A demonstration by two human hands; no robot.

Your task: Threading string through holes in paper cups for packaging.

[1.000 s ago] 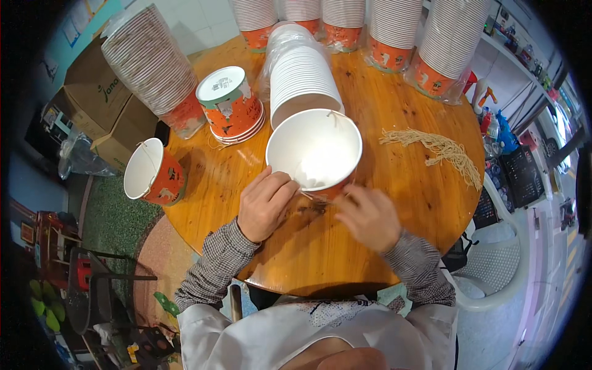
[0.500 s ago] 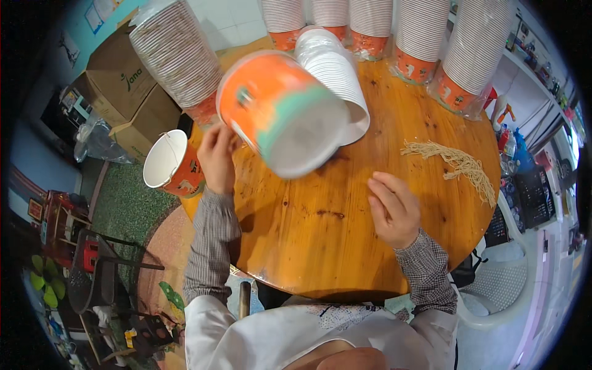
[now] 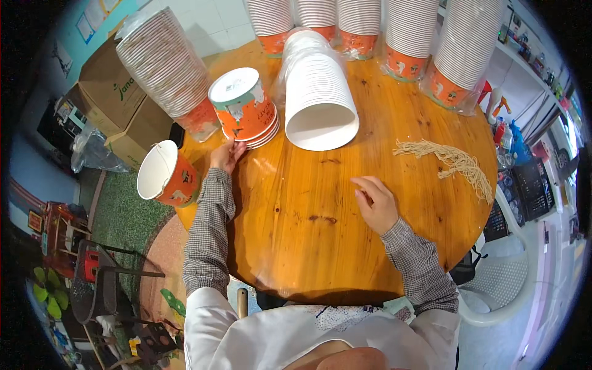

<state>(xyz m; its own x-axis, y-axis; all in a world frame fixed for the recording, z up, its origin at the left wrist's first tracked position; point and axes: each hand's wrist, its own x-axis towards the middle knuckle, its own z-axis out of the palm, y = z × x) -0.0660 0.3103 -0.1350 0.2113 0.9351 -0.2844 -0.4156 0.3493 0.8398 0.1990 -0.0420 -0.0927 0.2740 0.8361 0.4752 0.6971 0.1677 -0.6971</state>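
Orange nested buckets (image 3: 239, 116): upside down in a short stack on the left part of the round wooden table (image 3: 302, 253), pale base uppermost, green band beneath, several white rims showing at the bottom.
Left hand (image 3: 226, 155): stretched out to the near rim of the orange nested buckets, fingertips at the edge; fingers bunched with little gap; whether pinching or merely touching, cannot tell.
Right hand (image 3: 377, 205): right of the middle, empty; fingers slightly bent and close together, thumb parted from them by a moderate gap; over the wood or resting on it, cannot tell which.
Lone bucket (image 3: 180, 180): orange outside, white inside, thin string at the mouth, by the table's left edge, near the left sleeve (image 3: 206, 240).
Twine bundle (image 3: 457, 163): loose, tan, spread toward the right edge, well apart from either hand.
White bucket stack (image 3: 317, 83): lying on its side, mouth toward the near edge, clear plastic around the far part.
Wrapped upright stacks (image 3: 404, 40): along the far edge.
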